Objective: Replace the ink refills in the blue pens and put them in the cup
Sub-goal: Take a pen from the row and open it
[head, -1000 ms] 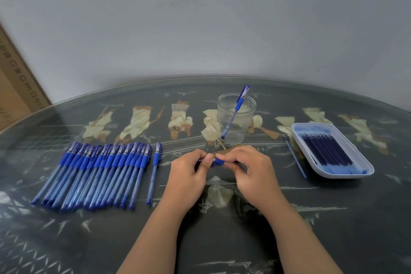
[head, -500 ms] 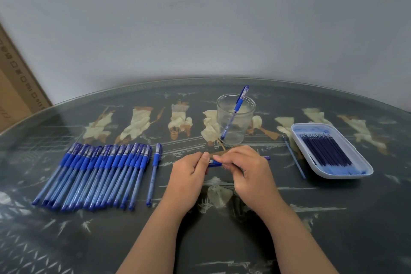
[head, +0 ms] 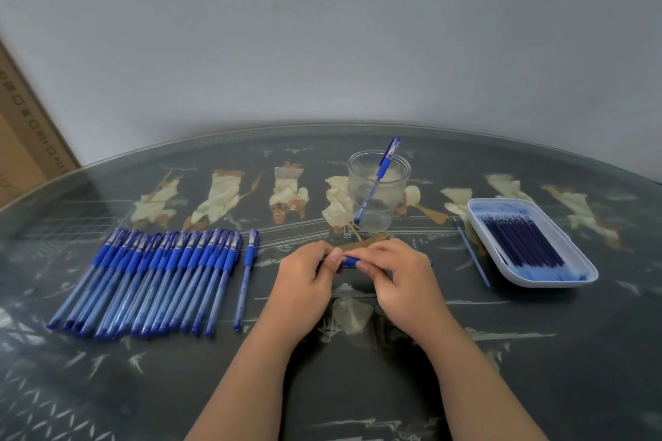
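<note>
Both hands hold one blue pen (head: 348,262) level above the table's middle. My left hand (head: 304,283) pinches its left end; my right hand (head: 401,279) wraps the barrel, most of which is hidden. A clear cup (head: 376,190) stands just beyond, with one blue pen (head: 379,177) leaning in it. A row of several blue pens (head: 154,279) lies to the left, a single pen (head: 247,276) apart beside it. A white tray (head: 580,276) at the right holds several dark blue refills (head: 523,243). One loose refill (head: 471,252) lies left of the tray.
The dark glass-topped table (head: 358,387) has painted figures along its far side and curves away at the back against a grey wall. A cardboard box (head: 25,140) leans at the far left.
The pen's right end, sticking out past my right hand half a second ago, now shows only a tip. Both hands stay close together at the same spot.
</note>
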Action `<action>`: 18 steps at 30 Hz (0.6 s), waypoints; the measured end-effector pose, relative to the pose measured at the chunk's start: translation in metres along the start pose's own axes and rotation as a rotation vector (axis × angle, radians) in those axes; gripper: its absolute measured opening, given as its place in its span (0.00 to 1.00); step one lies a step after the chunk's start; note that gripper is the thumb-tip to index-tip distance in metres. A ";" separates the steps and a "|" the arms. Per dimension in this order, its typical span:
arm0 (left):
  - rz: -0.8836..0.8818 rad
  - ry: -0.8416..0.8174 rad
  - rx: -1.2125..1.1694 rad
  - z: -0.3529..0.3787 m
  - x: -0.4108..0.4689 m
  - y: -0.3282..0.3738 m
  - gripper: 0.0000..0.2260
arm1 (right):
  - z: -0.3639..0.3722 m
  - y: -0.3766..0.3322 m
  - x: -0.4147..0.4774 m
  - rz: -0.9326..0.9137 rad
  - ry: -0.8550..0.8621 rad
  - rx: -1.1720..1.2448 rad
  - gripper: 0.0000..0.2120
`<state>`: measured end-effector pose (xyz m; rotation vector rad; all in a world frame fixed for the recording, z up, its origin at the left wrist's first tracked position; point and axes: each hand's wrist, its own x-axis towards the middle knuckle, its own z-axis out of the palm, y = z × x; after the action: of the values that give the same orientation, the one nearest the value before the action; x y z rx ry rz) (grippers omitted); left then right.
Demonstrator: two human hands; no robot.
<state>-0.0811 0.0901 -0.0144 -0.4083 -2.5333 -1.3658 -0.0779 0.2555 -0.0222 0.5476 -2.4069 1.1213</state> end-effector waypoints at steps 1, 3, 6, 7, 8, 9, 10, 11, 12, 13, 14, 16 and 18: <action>-0.005 0.005 -0.003 0.000 0.000 0.000 0.13 | 0.000 0.001 0.000 -0.006 0.006 -0.004 0.16; -0.015 0.003 -0.004 0.000 -0.002 0.002 0.14 | -0.001 0.002 0.000 -0.008 0.013 -0.004 0.17; -0.031 -0.023 -0.003 0.000 -0.003 0.006 0.16 | 0.000 0.000 -0.001 -0.011 -0.002 0.008 0.17; -0.044 -0.029 -0.011 -0.002 -0.003 0.008 0.16 | -0.001 -0.001 -0.001 -0.011 -0.010 0.017 0.17; -0.075 -0.022 -0.034 -0.004 -0.004 0.008 0.16 | -0.004 -0.002 -0.002 0.004 -0.011 0.023 0.18; -0.124 0.010 -0.076 -0.006 -0.004 0.007 0.17 | -0.009 -0.001 -0.002 0.038 0.001 0.027 0.19; -0.178 0.047 -0.128 -0.008 -0.003 0.007 0.17 | -0.017 0.002 -0.002 0.087 0.030 0.029 0.20; -0.213 0.067 -0.153 -0.010 -0.003 0.007 0.18 | -0.024 0.006 -0.001 0.129 0.069 0.030 0.20; -0.211 0.058 -0.141 -0.011 -0.004 0.007 0.18 | -0.029 0.009 -0.001 0.144 0.103 0.032 0.20; -0.193 0.032 -0.114 -0.010 -0.004 0.010 0.18 | -0.031 0.009 -0.002 0.137 0.118 0.033 0.20; -0.178 0.019 -0.101 -0.008 -0.005 0.011 0.18 | -0.029 0.007 -0.002 0.122 0.113 0.034 0.20; -0.164 0.030 -0.106 -0.005 -0.004 0.010 0.17 | -0.022 0.004 -0.002 0.103 0.091 0.036 0.20; -0.148 0.021 -0.101 -0.005 -0.003 0.007 0.16 | -0.020 0.006 -0.002 0.116 0.094 0.027 0.19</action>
<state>-0.0755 0.0895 -0.0073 -0.2271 -2.5288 -1.5475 -0.0752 0.2750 -0.0150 0.3592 -2.3711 1.2012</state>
